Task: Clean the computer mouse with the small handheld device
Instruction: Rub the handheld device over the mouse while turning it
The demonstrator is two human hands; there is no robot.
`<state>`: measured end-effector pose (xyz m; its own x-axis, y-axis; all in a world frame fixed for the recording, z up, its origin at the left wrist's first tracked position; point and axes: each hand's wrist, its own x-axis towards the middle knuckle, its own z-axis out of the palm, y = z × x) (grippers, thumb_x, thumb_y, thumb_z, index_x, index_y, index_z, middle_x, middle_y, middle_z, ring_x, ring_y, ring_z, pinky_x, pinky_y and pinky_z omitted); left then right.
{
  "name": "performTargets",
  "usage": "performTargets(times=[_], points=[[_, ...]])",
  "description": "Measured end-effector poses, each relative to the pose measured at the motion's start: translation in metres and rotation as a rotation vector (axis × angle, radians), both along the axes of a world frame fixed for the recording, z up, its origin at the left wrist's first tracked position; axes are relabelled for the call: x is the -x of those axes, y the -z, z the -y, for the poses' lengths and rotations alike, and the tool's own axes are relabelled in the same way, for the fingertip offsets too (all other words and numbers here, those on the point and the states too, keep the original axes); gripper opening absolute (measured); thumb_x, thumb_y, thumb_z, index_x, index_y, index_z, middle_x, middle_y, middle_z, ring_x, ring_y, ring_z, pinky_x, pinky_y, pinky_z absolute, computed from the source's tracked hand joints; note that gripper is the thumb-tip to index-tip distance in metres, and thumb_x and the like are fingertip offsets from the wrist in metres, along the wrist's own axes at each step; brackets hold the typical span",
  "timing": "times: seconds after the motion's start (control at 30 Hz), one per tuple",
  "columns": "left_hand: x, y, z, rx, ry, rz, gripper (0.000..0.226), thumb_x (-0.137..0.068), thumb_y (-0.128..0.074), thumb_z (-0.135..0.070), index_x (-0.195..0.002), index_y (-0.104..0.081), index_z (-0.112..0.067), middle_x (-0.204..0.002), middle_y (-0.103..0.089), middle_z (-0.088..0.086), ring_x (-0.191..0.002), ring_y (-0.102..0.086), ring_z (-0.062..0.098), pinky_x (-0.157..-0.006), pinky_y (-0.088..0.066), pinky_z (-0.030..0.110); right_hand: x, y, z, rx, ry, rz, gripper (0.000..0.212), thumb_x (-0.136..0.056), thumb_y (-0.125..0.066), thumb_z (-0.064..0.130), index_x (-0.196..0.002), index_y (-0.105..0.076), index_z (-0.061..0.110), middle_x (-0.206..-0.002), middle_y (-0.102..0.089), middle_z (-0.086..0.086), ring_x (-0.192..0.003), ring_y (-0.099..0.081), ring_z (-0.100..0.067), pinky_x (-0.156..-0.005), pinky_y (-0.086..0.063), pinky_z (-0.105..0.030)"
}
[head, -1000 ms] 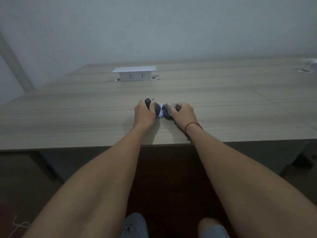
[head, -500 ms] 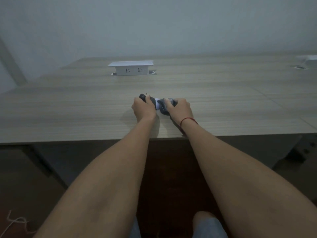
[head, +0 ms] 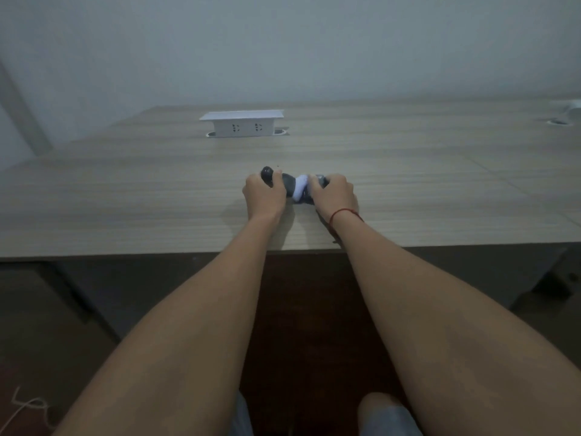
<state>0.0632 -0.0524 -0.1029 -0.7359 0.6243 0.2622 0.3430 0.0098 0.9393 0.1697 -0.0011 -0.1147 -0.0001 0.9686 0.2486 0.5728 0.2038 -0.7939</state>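
Right hand covers most of the computer mouse, only a dark sliver showing. Left hand wraps the handheld device, its white tip blurred. Far right, a white object cut off by the edge.

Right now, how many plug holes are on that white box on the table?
2. Both sit side by side on the front of the white socket box, one left, one right. Other faces are hidden, so more may exist.

Bare forearms; red string bracelet; grey shorts
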Motion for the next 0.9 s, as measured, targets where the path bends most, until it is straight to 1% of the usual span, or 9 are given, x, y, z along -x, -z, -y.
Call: performTargets(times=[0.1, 0.27, 0.33, 0.4, 0.47, 0.63, 0.73, 0.8, 0.9], points=[[-0.0035, -0.0017, -0.0041, 0.015, -0.026, -0.067, 0.038, -0.096, -0.052, -0.033, -0.11, -0.06, 0.001, -0.11, -0.064, 0.017, -0.099, -0.063, 0.029, -0.086, -0.053, 0.037, 0.0012, 0.0042, -0.0017, -0.003, -0.009, 0.005, 0.045, -0.089, -0.048, 0.053, -0.1, -0.067, 0.014, -0.098, -0.069, -0.009, -0.093, -0.064, -0.031, -0.082, -0.051, -0.038], [0.0011, 0.0008, -0.0045, -0.034, 0.049, -0.036, 0.039, -0.096, -0.05, -0.035, -0.095, -0.067, 0.0, -0.092, -0.07, 0.013, -0.084, -0.067, 0.023, -0.073, -0.054, 0.032, -0.0011, 0.0009, -0.0022, -0.005, -0.011, 0.003, 0.043, -0.091, -0.05, 0.049, -0.102, -0.068, 0.012, -0.099, -0.067, -0.01, -0.089, -0.06, -0.03, -0.075, -0.042, -0.031], [0.0018, 0.0025, -0.0044, -0.031, 0.071, -0.007, 0.038, -0.093, -0.053, -0.035, -0.093, -0.068, 0.0, -0.089, -0.071, 0.014, -0.082, -0.069, 0.024, -0.074, -0.058, 0.036, -0.0003, 0.001, -0.0011, -0.004, -0.014, -0.011, 0.042, -0.09, -0.05, 0.05, -0.101, -0.068, 0.013, -0.096, -0.066, -0.008, -0.084, -0.059, -0.028, -0.076, -0.045, -0.031], [0.002, 0.0031, -0.0055, -0.016, 0.065, -0.004, 0.036, -0.091, -0.055, -0.032, -0.094, -0.067, 0.001, -0.09, -0.071, 0.015, -0.082, -0.069, 0.026, -0.074, -0.058, 0.036, 0.0011, 0.0037, -0.0025, -0.011, -0.017, -0.033, 0.043, -0.089, -0.049, 0.052, -0.099, -0.068, 0.015, -0.092, -0.067, -0.006, -0.085, -0.062, -0.026, -0.081, -0.052, -0.036], [0.0012, 0.0009, -0.005, -0.004, 0.02, -0.043, 0.035, -0.092, -0.057, -0.031, -0.094, -0.066, 0.002, -0.093, -0.07, 0.015, -0.083, -0.066, 0.027, -0.074, -0.054, 0.033, 0.0015, 0.0029, -0.0005, -0.01, -0.021, -0.024, 0.044, -0.089, -0.049, 0.053, -0.099, -0.067, 0.014, -0.088, -0.063, -0.003, -0.084, -0.061, -0.025, -0.08, -0.05, -0.035], [-0.0056, -0.0049, -0.0084, 0.001, -0.022, -0.117, 0.03, -0.096, -0.052, -0.031, -0.105, -0.06, -0.004, -0.106, -0.065, 0.014, -0.096, -0.063, 0.028, -0.087, -0.053, 0.038, 0.0008, 0.0014, 0.0007, -0.014, -0.027, -0.012, 0.045, -0.089, -0.048, 0.055, -0.093, -0.067, 0.015, -0.087, -0.068, -0.005, -0.083, -0.063, -0.026, -0.076, -0.052, -0.036], [-0.0059, -0.0051, -0.0103, -0.021, -0.011, -0.153, 0.032, -0.097, -0.049, -0.032, -0.104, -0.06, -0.003, -0.104, -0.064, 0.013, -0.091, -0.061, 0.025, -0.083, -0.052, 0.034, 0.0017, 0.0037, -0.0022, -0.017, -0.057, -0.02, 0.043, -0.09, -0.049, 0.054, -0.087, -0.066, 0.014, -0.081, -0.066, -0.003, -0.078, -0.063, -0.024, -0.071, -0.05, -0.034], [-0.0039, -0.0028, -0.0092, -0.045, 0.019, -0.16, 0.036, -0.097, -0.047, -0.035, -0.101, -0.062, -0.002, -0.1, -0.065, 0.012, -0.088, -0.061, 0.023, -0.081, -0.053, 0.034, 0.0014, 0.0024, -0.0021, -0.015, -0.045, -0.018, 0.043, -0.089, -0.049, 0.054, -0.089, -0.067, 0.014, -0.084, -0.067, -0.004, -0.08, -0.063, -0.025, -0.073, -0.05, -0.034], [-0.0015, -0.0021, -0.0059, -0.044, 0.018, -0.121, 0.038, -0.094, -0.048, -0.035, -0.094, -0.065, -0.001, -0.092, -0.069, 0.013, -0.086, -0.066, 0.027, -0.079, -0.056, 0.037, 0.0012, 0.0, 0.001, -0.01, -0.021, -0.017, 0.044, -0.089, -0.048, 0.053, -0.096, -0.068, 0.014, -0.094, -0.069, -0.007, -0.088, -0.064, -0.028, -0.082, -0.053, -0.039]])
